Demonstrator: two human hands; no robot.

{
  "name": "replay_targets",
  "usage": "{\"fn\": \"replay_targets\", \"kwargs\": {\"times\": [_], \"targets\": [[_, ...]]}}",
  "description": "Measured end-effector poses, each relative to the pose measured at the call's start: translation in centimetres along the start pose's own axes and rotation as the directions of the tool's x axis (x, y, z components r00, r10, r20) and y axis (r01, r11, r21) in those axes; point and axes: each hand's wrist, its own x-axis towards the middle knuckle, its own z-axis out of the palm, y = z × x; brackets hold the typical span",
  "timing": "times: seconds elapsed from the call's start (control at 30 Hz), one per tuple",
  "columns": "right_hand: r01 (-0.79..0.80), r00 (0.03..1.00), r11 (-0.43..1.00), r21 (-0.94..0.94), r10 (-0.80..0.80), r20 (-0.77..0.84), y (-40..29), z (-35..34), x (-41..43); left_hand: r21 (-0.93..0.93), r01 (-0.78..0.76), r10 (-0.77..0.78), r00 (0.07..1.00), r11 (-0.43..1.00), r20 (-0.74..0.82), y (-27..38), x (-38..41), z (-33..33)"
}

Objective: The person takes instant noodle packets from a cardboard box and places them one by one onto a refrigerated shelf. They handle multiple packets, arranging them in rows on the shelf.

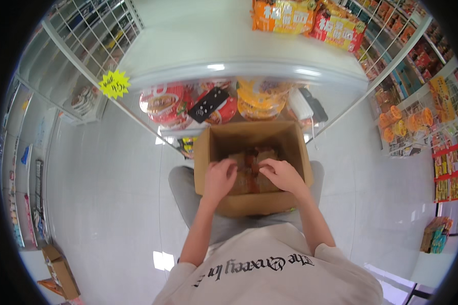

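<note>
An open cardboard box (203, 164) sits over my lap, its upper flaps spread outward. Dim reddish-brown packages (253, 179) lie at its bottom, too shadowed and blurred to name more closely. Over the left part of the box hangs my left hand (219, 179), with bent fingers pointing inward. Opposite it, my right hand (283, 174) reaches in from the right side, thumb and fingers curled near the middle of the packages. Whether either hand grips or merely touches a package cannot be made out.
Ahead stands a white shelf (198, 42) with orange (282, 17) and red snack packs (337, 28). Below it are red instant-noodle tubs (164, 106), yellow tubs (263, 99), a dark phone-like object (209, 105) and a white device (300, 105) with a cable. A yellow price tag (115, 84) marks the left corner.
</note>
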Motion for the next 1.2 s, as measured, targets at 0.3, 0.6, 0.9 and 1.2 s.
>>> {"fn": "replay_targets", "kwargs": {"times": [0.3,0.6,0.9,1.2], "targets": [[-0.178,0.983,0.976,-0.128,0.169,-0.075,2.5,3.8,-2.2,0.202,-0.142,0.022,0.863,0.969,0.504,-1.6,6.7,4.9],[-0.175,0.981,0.974,-0.144,0.160,-0.114,2.3,4.1,-2.6,0.437,-0.130,-0.321,0.503,0.890,0.803,-14.7,3.4,16.5],[-0.159,0.979,0.975,-0.154,0.136,-0.150,1.8,4.2,-2.9,0.408,-0.151,-0.362,0.262,0.900,0.895,-16.9,2.6,19.6],[-0.230,0.967,0.961,-0.154,0.207,-0.148,1.6,3.6,-3.0,0.524,-0.277,-0.361,0.471,0.806,0.805,-9.8,4.8,15.2]]}}
